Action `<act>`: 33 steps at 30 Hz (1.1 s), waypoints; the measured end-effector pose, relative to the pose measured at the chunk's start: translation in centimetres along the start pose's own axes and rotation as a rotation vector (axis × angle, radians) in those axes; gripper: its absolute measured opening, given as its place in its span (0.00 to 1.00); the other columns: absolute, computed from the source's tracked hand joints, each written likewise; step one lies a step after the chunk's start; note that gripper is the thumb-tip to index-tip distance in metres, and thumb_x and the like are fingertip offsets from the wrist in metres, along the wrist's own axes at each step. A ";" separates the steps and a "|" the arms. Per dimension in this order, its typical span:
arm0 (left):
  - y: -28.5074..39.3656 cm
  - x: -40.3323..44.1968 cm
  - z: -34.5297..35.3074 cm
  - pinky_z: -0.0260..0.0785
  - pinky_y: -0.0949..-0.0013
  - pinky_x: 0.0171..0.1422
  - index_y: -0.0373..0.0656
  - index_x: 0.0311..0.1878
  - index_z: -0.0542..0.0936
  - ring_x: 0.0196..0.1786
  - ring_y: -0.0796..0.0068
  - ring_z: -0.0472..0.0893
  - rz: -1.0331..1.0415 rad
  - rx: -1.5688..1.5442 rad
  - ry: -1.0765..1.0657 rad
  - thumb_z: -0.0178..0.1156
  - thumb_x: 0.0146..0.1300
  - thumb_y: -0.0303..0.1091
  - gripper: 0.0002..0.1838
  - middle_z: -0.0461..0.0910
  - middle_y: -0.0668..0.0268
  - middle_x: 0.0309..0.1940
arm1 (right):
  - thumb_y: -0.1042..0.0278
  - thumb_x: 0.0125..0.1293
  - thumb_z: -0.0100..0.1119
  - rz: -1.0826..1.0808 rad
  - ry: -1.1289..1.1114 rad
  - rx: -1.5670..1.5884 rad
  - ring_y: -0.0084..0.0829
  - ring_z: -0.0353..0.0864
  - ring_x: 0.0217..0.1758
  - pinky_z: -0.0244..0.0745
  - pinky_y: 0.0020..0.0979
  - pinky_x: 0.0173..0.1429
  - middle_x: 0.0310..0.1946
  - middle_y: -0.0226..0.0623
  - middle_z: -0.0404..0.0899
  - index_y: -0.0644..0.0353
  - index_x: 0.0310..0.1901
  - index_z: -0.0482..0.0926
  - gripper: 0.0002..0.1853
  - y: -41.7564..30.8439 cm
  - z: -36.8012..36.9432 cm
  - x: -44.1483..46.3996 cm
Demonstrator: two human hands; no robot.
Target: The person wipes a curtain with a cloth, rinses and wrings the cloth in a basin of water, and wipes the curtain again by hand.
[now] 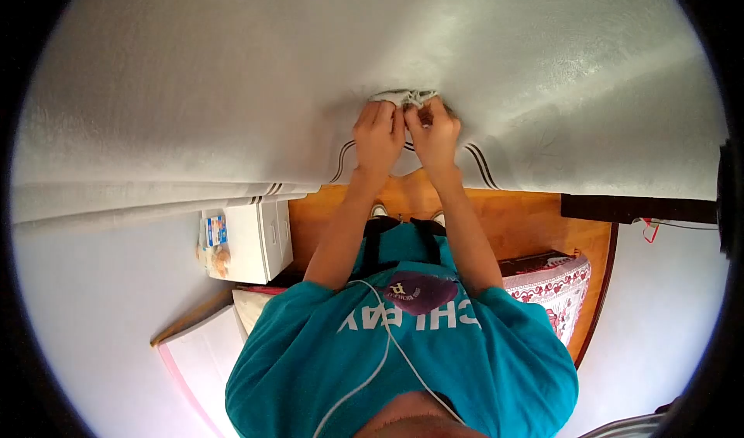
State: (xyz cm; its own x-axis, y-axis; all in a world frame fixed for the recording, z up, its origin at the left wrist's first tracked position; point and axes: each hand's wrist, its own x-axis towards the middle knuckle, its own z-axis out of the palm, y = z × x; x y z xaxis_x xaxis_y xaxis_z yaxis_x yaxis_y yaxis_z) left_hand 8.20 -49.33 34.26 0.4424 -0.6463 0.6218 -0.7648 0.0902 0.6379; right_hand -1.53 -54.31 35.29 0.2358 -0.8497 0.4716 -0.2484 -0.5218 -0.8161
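Note:
My left hand (pixel 377 137) and my right hand (pixel 435 134) are close together over a wide pale sheet (pixel 232 74). The fingers of both hands are bent and closed on a small crumpled whitish cloth (pixel 401 97). Its bunched folds show just beyond my fingertips. My hands hide part of it, and its exact kind is unclear. Below my wrists the sheet's wavy hem carries thin dark stripes.
To the left stands a white cabinet (pixel 252 240) with a blue-and-white packet (pixel 216 230) on top. Wooden floor (pixel 508 213) shows around my feet. Behind me on the right is a red-and-white patterned cloth (pixel 554 287). A white cord (pixel 385 345) hangs over my teal shirt.

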 end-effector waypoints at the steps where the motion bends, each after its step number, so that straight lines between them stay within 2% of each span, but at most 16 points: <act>1: -0.9 -1.4 1.0 0.70 0.56 0.34 0.36 0.31 0.75 0.31 0.52 0.78 -0.001 0.007 0.007 0.61 0.61 0.24 0.05 0.78 0.55 0.28 | 0.70 0.62 0.65 0.052 -0.059 -0.039 0.35 0.80 0.21 0.75 0.34 0.29 0.21 0.44 0.80 0.67 0.31 0.76 0.10 1.5 -0.2 -0.8; 2: -2.0 -2.6 2.4 0.71 0.56 0.34 0.36 0.31 0.75 0.32 0.52 0.78 -0.014 -0.002 -0.001 0.61 0.61 0.24 0.05 0.78 0.55 0.28 | 0.70 0.62 0.65 0.095 -0.111 -0.078 0.31 0.80 0.20 0.74 0.33 0.28 0.20 0.44 0.81 0.67 0.30 0.75 0.11 3.1 -0.2 -1.1; 6: -1.6 -3.8 3.6 0.71 0.57 0.34 0.36 0.31 0.76 0.32 0.52 0.78 -0.130 -0.018 -0.034 0.61 0.61 0.24 0.05 0.78 0.54 0.28 | 0.70 0.63 0.64 0.053 -0.150 -0.163 0.30 0.81 0.22 0.75 0.33 0.29 0.22 0.44 0.81 0.66 0.32 0.76 0.09 5.7 -0.6 -2.1; 7: -0.2 -3.0 3.0 0.71 0.57 0.34 0.36 0.31 0.76 0.32 0.52 0.78 -0.131 -0.016 -0.036 0.61 0.61 0.24 0.05 0.78 0.54 0.28 | 0.70 0.63 0.64 0.055 -0.150 -0.161 0.30 0.81 0.22 0.75 0.33 0.29 0.22 0.44 0.81 0.66 0.32 0.76 0.09 4.0 -1.3 -1.6; 9: 2.9 -0.4 1.7 0.70 0.57 0.33 0.37 0.31 0.75 0.30 0.53 0.77 0.044 -0.097 0.080 0.61 0.61 0.24 0.05 0.77 0.54 0.28 | 0.72 0.62 0.64 -0.018 0.017 0.053 0.40 0.82 0.23 0.76 0.34 0.30 0.22 0.45 0.80 0.65 0.32 0.75 0.08 0.2 -3.4 0.3; 13: 7.3 3.8 1.5 0.69 0.57 0.32 0.37 0.30 0.75 0.29 0.53 0.76 0.065 -0.125 0.101 0.62 0.60 0.23 0.05 0.77 0.54 0.27 | 0.73 0.61 0.65 -0.026 -0.008 0.036 0.37 0.82 0.22 0.76 0.33 0.28 0.21 0.44 0.80 0.64 0.31 0.74 0.08 -2.7 -6.7 4.6; 16: 6.0 2.8 3.1 0.69 0.63 0.31 0.36 0.29 0.75 0.27 0.57 0.78 0.112 0.036 0.112 0.63 0.62 0.25 0.08 0.77 0.57 0.25 | 0.74 0.61 0.65 -0.007 -0.028 0.015 0.36 0.83 0.22 0.76 0.35 0.29 0.21 0.44 0.80 0.65 0.31 0.74 0.08 0.0 -6.4 3.7; 19: 3.8 -0.5 5.9 0.70 0.61 0.31 0.36 0.28 0.74 0.27 0.56 0.77 0.078 0.058 0.085 0.63 0.61 0.24 0.08 0.77 0.56 0.25 | 0.74 0.61 0.64 0.000 -0.067 0.041 0.37 0.83 0.23 0.76 0.35 0.28 0.21 0.46 0.80 0.66 0.31 0.74 0.08 4.1 -6.1 1.8; 21: 2.6 -2.9 7.6 0.70 0.57 0.31 0.35 0.30 0.75 0.29 0.52 0.76 0.000 0.006 -0.011 0.63 0.58 0.23 0.06 0.76 0.53 0.27 | 0.74 0.61 0.64 -0.001 -0.079 0.030 0.37 0.82 0.23 0.76 0.35 0.28 0.22 0.47 0.79 0.66 0.31 0.73 0.08 7.0 -5.8 0.3; 23: 2.2 -4.1 8.5 0.70 0.56 0.31 0.35 0.30 0.75 0.29 0.52 0.77 -0.039 0.004 -0.033 0.63 0.59 0.23 0.06 0.77 0.53 0.27 | 0.74 0.62 0.64 0.073 -0.120 -0.047 0.37 0.82 0.23 0.75 0.34 0.27 0.22 0.48 0.79 0.66 0.31 0.73 0.08 9.3 -5.8 -0.7; 25: 3.1 -3.3 8.8 0.70 0.55 0.31 0.35 0.30 0.74 0.30 0.52 0.77 -0.067 -0.005 -0.047 0.62 0.59 0.23 0.06 0.77 0.52 0.27 | 0.74 0.63 0.63 0.035 -0.102 -0.045 0.36 0.81 0.22 0.74 0.34 0.27 0.21 0.46 0.78 0.66 0.31 0.73 0.08 6.9 -7.5 0.2; 27: 6.7 -0.5 6.9 0.69 0.56 0.30 0.35 0.29 0.75 0.30 0.53 0.78 0.071 -0.058 0.064 0.62 0.60 0.24 0.07 0.78 0.53 0.27 | 0.73 0.63 0.63 0.018 -0.087 -0.045 0.35 0.81 0.21 0.74 0.33 0.26 0.21 0.45 0.78 0.65 0.31 0.73 0.09 3.2 -9.4 1.9; 29: 10.0 3.0 5.7 0.69 0.59 0.30 0.36 0.29 0.76 0.28 0.56 0.78 0.113 -0.067 0.089 0.63 0.61 0.25 0.07 0.78 0.55 0.26 | 0.72 0.63 0.63 -0.028 0.043 0.005 0.32 0.79 0.20 0.73 0.30 0.26 0.19 0.42 0.77 0.65 0.30 0.72 0.09 0.0 -11.2 4.1; 30: 10.9 4.2 5.5 0.69 0.63 0.30 0.36 0.29 0.77 0.26 0.58 0.78 0.162 -0.073 0.127 0.64 0.62 0.27 0.08 0.78 0.57 0.25 | 0.72 0.63 0.63 -0.023 0.045 0.000 0.32 0.79 0.20 0.73 0.30 0.26 0.19 0.42 0.77 0.65 0.30 0.72 0.09 -0.3 -11.7 4.7; 31: 11.2 4.6 5.6 0.68 0.64 0.29 0.37 0.29 0.77 0.26 0.60 0.78 0.104 -0.053 0.095 0.65 0.62 0.27 0.08 0.78 0.58 0.25 | 0.72 0.63 0.63 -0.011 0.017 0.029 0.32 0.79 0.20 0.73 0.30 0.26 0.19 0.42 0.77 0.65 0.30 0.72 0.10 -0.5 -12.1 5.4; 33: 10.7 3.6 6.5 0.69 0.63 0.30 0.37 0.29 0.77 0.27 0.59 0.78 0.129 0.001 0.101 0.64 0.61 0.27 0.08 0.79 0.58 0.26 | 0.73 0.62 0.64 0.005 -0.014 0.026 0.32 0.79 0.19 0.73 0.31 0.27 0.19 0.43 0.78 0.65 0.30 0.73 0.09 -0.1 -12.2 5.8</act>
State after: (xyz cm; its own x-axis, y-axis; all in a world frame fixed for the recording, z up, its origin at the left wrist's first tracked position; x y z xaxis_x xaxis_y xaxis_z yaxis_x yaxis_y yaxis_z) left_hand -1.40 -55.58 40.36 0.3855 -0.5495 0.7412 -0.8188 0.1667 0.5494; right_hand -11.58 -60.04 42.19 0.2481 -0.8508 0.4632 -0.2252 -0.5157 -0.8266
